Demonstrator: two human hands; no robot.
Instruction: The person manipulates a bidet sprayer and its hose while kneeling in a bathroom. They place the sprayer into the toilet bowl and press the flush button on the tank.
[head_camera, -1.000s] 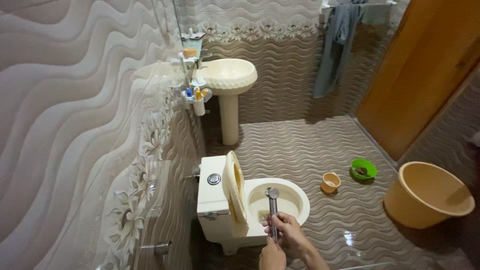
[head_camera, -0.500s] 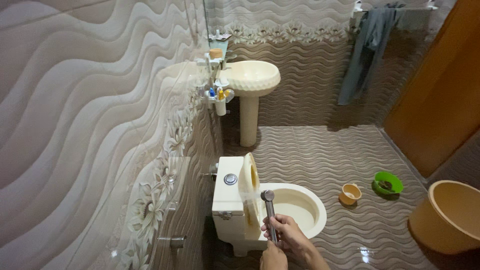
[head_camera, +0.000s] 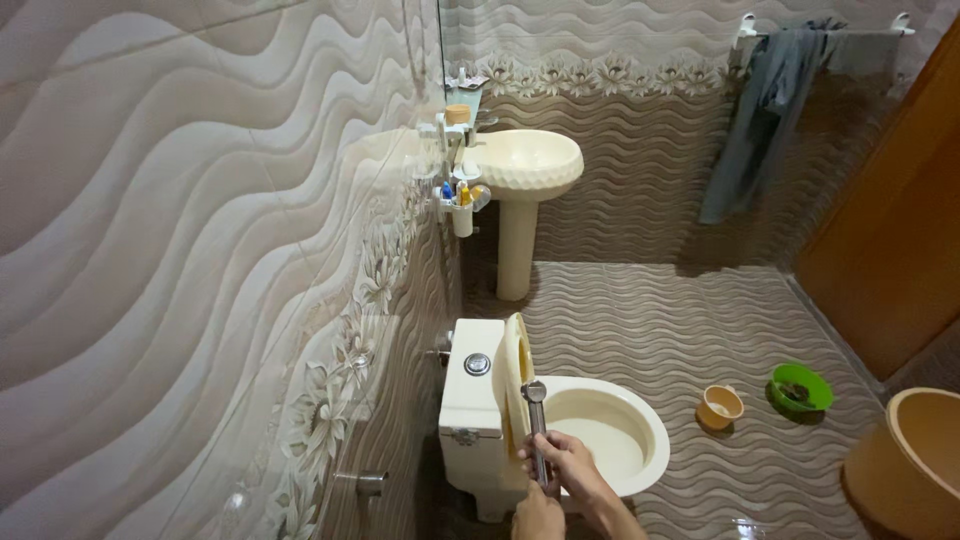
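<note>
Down in the corner by the wave-patterned wall tiles, a slim chrome hand-held bidet sprayer (head_camera: 537, 420) is held upright over the cream ceramic toilet (head_camera: 600, 440). Its small round head sits at the top, level with the lower part of the raised seat and lid (head_camera: 513, 385), and its straight metal stem runs down into the person's right hand (head_camera: 570, 468). That hand's grip is closed snugly around the lower stem, fingers curled over it, so only the head and upper part of the shaft show. The metal is shiny and grey, narrow against the pale bowl behind it. The sprayer hangs just above the near rim of the bowl, between the upright lid and the open bowl.

The left hand (head_camera: 537, 518) sits right below the right one at the bottom edge of the view, knuckles up; its fingers are bunched, but I cannot tell whether they have hold of the stem or of anything else, since the frame cuts them off.

The toilet's low cistern (head_camera: 470, 385) with its round chrome flush button stands against the wall. Farther along the same wall is a cream pedestal washbasin (head_camera: 525, 165). On the brown wavy floor tiles lie a small tan plastic mug (head_camera: 720, 406) and, beside it, a green plastic bowl (head_camera: 800, 388); a large tan bucket (head_camera: 910, 460) stands at the right edge. A grey-blue cloth (head_camera: 760, 120) hangs from a rail on the far wall.
</note>
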